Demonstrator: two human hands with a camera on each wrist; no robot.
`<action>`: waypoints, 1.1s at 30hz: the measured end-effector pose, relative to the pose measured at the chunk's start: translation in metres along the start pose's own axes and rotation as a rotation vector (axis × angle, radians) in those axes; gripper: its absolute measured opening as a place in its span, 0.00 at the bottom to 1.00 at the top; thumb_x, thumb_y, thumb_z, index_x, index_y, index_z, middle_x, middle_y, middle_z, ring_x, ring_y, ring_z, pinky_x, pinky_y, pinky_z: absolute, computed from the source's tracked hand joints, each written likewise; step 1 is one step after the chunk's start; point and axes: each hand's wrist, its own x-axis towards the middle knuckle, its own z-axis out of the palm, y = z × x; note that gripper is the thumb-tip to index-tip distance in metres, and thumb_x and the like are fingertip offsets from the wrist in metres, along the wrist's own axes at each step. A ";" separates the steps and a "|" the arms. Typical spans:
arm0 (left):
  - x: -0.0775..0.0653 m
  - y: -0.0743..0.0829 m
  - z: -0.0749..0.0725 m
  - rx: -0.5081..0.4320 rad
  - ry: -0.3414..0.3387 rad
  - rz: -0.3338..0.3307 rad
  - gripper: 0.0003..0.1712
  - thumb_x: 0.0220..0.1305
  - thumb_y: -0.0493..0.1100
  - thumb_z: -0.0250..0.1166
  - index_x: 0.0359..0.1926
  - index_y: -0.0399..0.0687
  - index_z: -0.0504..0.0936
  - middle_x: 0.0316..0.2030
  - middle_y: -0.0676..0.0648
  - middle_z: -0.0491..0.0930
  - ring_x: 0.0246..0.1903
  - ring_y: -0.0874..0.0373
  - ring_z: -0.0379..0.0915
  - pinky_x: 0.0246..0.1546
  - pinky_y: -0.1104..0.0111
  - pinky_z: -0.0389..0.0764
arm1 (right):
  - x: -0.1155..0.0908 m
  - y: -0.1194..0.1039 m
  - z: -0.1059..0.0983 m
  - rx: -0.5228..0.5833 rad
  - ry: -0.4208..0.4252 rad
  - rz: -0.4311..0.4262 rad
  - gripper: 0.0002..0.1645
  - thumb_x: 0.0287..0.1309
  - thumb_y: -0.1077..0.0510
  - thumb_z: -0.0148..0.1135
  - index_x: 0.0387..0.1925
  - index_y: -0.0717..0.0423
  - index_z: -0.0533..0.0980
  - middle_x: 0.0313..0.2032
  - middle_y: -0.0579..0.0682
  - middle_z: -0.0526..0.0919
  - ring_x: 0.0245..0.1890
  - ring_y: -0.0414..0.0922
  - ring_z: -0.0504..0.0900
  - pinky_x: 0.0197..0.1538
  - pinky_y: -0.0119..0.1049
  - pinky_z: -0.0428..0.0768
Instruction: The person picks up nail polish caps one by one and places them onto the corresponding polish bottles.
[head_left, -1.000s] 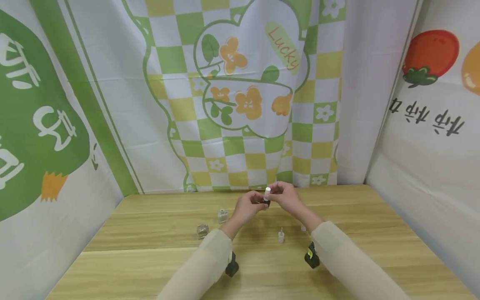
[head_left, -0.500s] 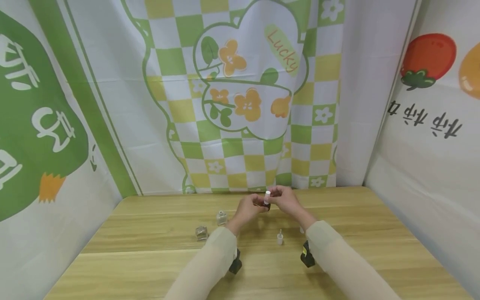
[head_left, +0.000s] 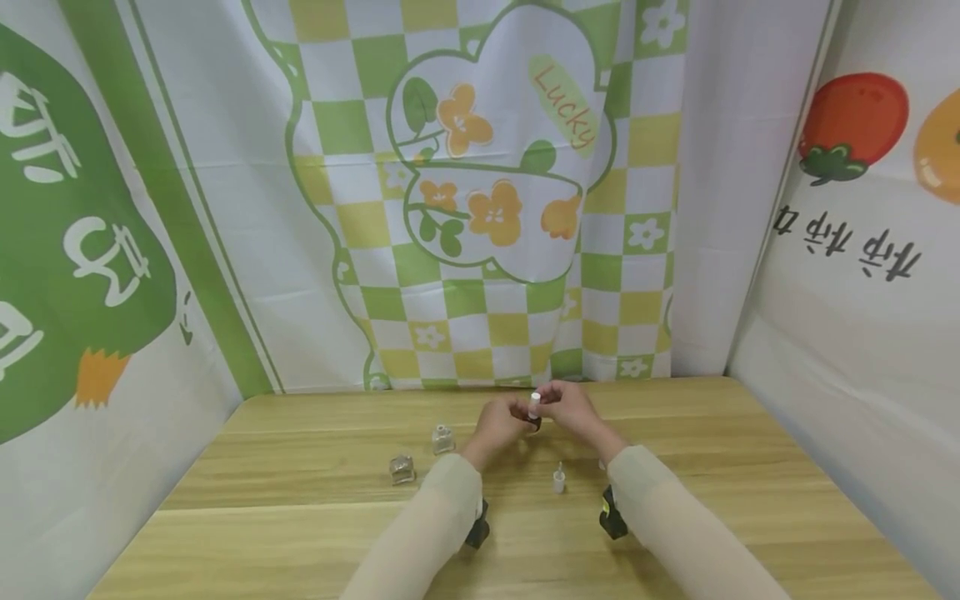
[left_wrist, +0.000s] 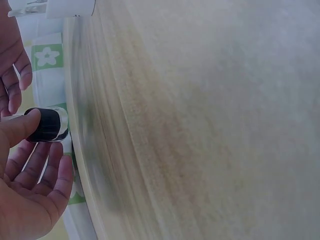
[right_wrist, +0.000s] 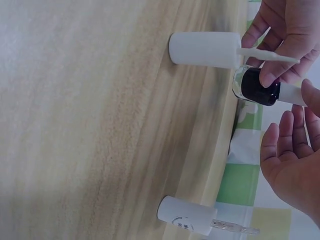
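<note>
Above the far part of the table, my left hand (head_left: 501, 427) holds a small nail polish bottle (right_wrist: 257, 86) with dark polish inside, its thumb and fingers on the sides. The white cap (head_left: 535, 400) sits at the bottle's mouth, pinched by thumb and fingers of my right hand (head_left: 572, 407). In the right wrist view the bottle lies between both hands, cap side towards my right hand (right_wrist: 295, 165). The left wrist view shows my left thumb across the black bottle (left_wrist: 47, 125), with the other fingers spread below.
Two glass bottles without caps, one clear (head_left: 442, 439) and one greyish (head_left: 402, 469), stand left of my hands. One white brush cap (head_left: 558, 481) stands brush up before me; another brush cap (right_wrist: 187, 215) stands further right. A patterned curtain (head_left: 480, 317) hangs behind the table.
Both hands, with the bottle and cap between them, have come slightly lower and nearer. The head view has tilted a little. The grip looks the same.
</note>
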 end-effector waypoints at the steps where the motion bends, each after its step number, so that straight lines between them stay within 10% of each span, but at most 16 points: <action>1: 0.000 0.000 0.000 0.006 -0.001 0.000 0.09 0.48 0.30 0.73 0.32 0.37 0.82 0.27 0.47 0.82 0.31 0.57 0.77 0.38 0.64 0.78 | 0.000 0.001 0.001 -0.005 -0.001 0.007 0.10 0.52 0.68 0.70 0.35 0.66 0.78 0.31 0.52 0.82 0.35 0.45 0.79 0.39 0.35 0.78; 33: 0.002 -0.005 0.003 0.040 -0.012 -0.029 0.11 0.45 0.30 0.74 0.32 0.38 0.81 0.26 0.49 0.81 0.30 0.59 0.75 0.36 0.67 0.77 | 0.003 0.005 0.005 -0.029 -0.057 0.045 0.11 0.56 0.65 0.69 0.40 0.64 0.78 0.35 0.51 0.83 0.39 0.47 0.80 0.42 0.40 0.79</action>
